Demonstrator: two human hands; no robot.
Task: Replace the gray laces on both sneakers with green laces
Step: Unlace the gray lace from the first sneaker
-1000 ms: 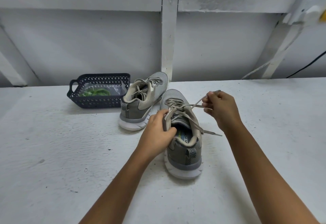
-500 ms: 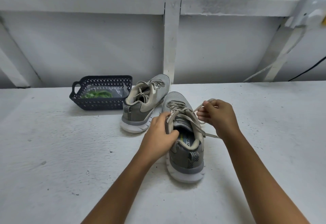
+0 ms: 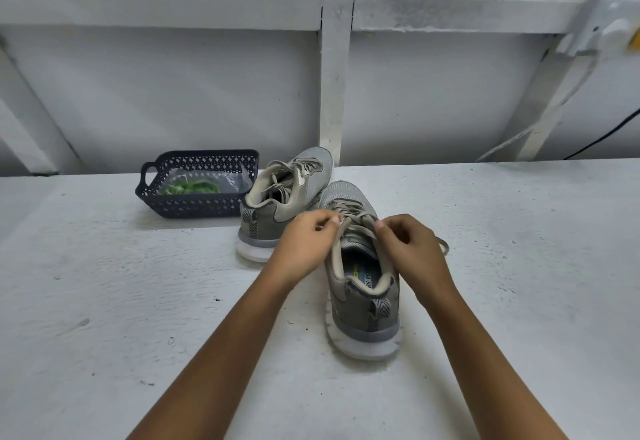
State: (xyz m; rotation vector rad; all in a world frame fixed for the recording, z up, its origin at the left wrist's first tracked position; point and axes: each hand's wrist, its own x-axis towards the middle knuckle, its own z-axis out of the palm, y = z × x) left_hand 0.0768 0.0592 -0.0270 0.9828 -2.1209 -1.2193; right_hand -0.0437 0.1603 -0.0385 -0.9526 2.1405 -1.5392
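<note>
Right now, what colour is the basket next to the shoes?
The basket is dark blue, seen best in the head view.

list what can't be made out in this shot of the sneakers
Head view, green laces: clear bag and basket wall hide their number.
Head view, near sneaker: left hand and right hand, pinching its gray lace, cover the top eyelets.
Head view, insole print: too small, cut by the collar.

We see a gray mesh sneaker with a white sole (image 3: 363,315) standing upright, heel towards us, its flat gray laces (image 3: 353,219) slack over the tongue, a matching gray-laced sneaker (image 3: 273,221) just beyond on its left, and bagged green laces (image 3: 190,187) lying in the dark plastic basket (image 3: 194,209).
</note>
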